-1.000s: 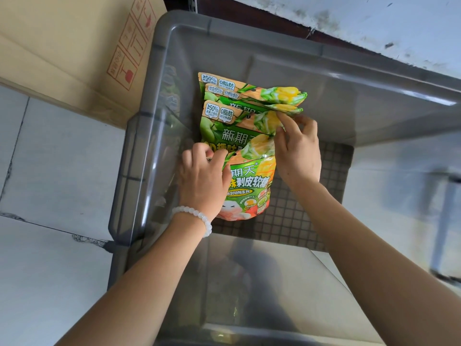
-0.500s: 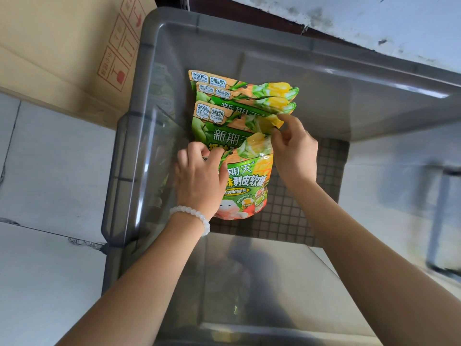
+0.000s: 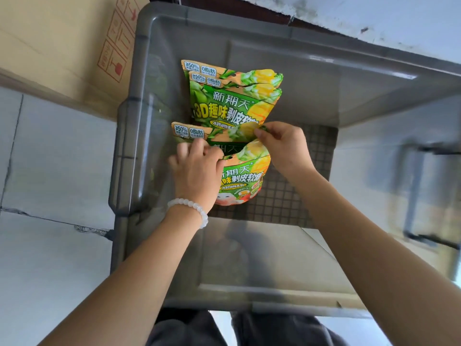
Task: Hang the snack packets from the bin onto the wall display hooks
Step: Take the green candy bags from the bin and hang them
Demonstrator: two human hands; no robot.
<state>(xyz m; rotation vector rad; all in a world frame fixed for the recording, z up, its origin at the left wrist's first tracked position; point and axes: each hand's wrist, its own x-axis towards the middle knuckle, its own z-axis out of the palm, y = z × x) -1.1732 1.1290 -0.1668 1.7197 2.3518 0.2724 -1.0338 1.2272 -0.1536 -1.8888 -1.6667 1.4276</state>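
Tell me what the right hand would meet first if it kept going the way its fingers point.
The right hand points left across the packets; it would likely meet the left hand first, though depth is unclear.

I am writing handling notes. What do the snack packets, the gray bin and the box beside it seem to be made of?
Snack packets: probably thin plastic film, glossy and printed; they crease and catch light. Bin: smooth, semi-translucent gray plastic with shiny highlights; the floor shows faintly through its walls. Box: brown cardboard, matte, with red printed handling marks.

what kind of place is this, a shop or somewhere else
Probably a shop's stocking area: identical retail snack packets stacked in a grey plastic bin on a tiled floor, beside a cardboard shipping carton.
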